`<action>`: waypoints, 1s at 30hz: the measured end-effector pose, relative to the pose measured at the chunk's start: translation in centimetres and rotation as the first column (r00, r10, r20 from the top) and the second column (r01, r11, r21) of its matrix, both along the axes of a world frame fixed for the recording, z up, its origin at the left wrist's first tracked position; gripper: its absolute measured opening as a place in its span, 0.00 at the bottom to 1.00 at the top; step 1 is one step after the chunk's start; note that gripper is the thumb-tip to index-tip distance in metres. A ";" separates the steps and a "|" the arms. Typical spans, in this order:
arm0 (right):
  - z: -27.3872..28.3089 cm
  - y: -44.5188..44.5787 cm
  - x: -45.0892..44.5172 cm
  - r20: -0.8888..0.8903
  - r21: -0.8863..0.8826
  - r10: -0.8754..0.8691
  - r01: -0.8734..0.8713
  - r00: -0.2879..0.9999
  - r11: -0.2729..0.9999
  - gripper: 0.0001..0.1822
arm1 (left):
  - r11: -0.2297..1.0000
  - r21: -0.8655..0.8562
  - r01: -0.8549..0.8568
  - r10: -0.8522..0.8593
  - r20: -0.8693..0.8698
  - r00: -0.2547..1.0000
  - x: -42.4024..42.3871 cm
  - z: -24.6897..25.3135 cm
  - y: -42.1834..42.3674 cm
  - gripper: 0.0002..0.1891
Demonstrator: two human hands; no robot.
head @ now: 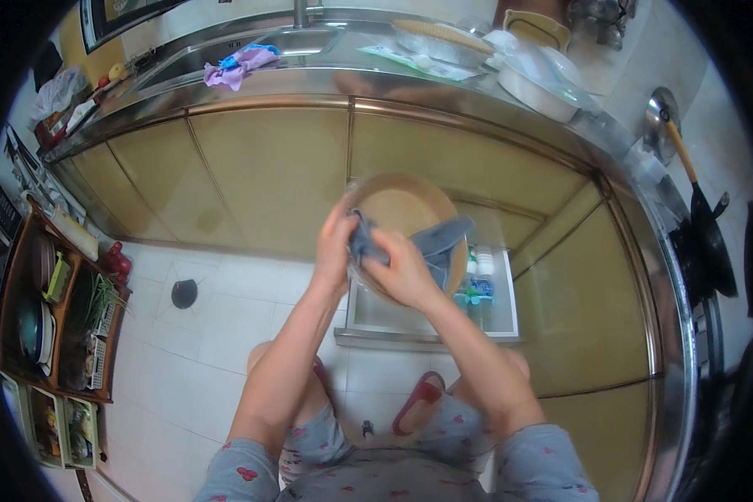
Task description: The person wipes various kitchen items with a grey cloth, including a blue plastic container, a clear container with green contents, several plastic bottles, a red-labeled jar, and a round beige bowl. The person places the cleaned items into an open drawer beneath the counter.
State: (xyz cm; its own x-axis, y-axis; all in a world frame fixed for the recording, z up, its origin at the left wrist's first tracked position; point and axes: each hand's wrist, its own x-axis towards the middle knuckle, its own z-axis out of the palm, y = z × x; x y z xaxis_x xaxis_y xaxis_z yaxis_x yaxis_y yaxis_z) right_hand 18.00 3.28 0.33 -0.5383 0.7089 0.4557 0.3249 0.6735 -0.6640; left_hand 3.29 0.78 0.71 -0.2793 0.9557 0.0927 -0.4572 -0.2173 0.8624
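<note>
My left hand grips the left rim of a round tan bowl, which is tilted so its inside faces me. A blue-grey cloth lies bunched in the bowl, one end spreading over its right side. My right hand is closed on the bunched part of the cloth, against the lower left of the bowl. Slight blur hides the exact finger positions. The bowl is held above an open drawer with several bottles standing at its right side.
Yellow cabinet doors stand behind the bowl. Above, the steel counter carries purple and blue cloths by a sink, foil trays and a white container. A wooden shelf stands left, near a floor drain.
</note>
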 end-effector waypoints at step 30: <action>5.2 -2.5 7.0 0.479 0.549 -0.144 -0.167 0.866 0.819 0.28 | 0.966 0.049 0.254 -0.255 0.007 0.967 -2.4 0.9 -1.3 0.26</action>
